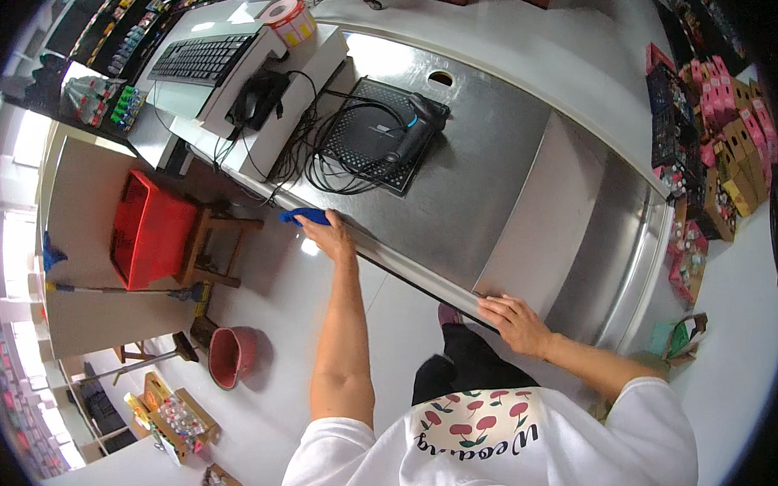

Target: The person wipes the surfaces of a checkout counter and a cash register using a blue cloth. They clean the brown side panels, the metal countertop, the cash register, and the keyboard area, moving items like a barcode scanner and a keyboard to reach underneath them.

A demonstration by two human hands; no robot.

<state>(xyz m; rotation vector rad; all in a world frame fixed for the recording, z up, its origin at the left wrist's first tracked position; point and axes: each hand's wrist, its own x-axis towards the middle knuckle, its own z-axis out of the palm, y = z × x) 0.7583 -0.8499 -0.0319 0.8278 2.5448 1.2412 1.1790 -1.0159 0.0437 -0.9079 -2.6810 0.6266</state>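
Note:
A blue cloth (305, 216) is bunched in my left hand (327, 233), at the near edge of a metal-topped checkout counter (485, 192). My right hand (512, 322) rests on the same edge further right, its fingers laid over the rim and no object in it. Between and beyond my hands, a black barcode scanner (416, 128) lies on a black perforated plate (369, 122), with coiled black cables (332, 173) around and over it.
A keyboard (202, 58) and a label roll (288, 20) sit on the raised left end. Left of the counter stand a red basket (154, 235) on a wooden stool (217, 242) and a pink bucket (232, 357). Boxes of goods (720, 140) stand beyond the right end.

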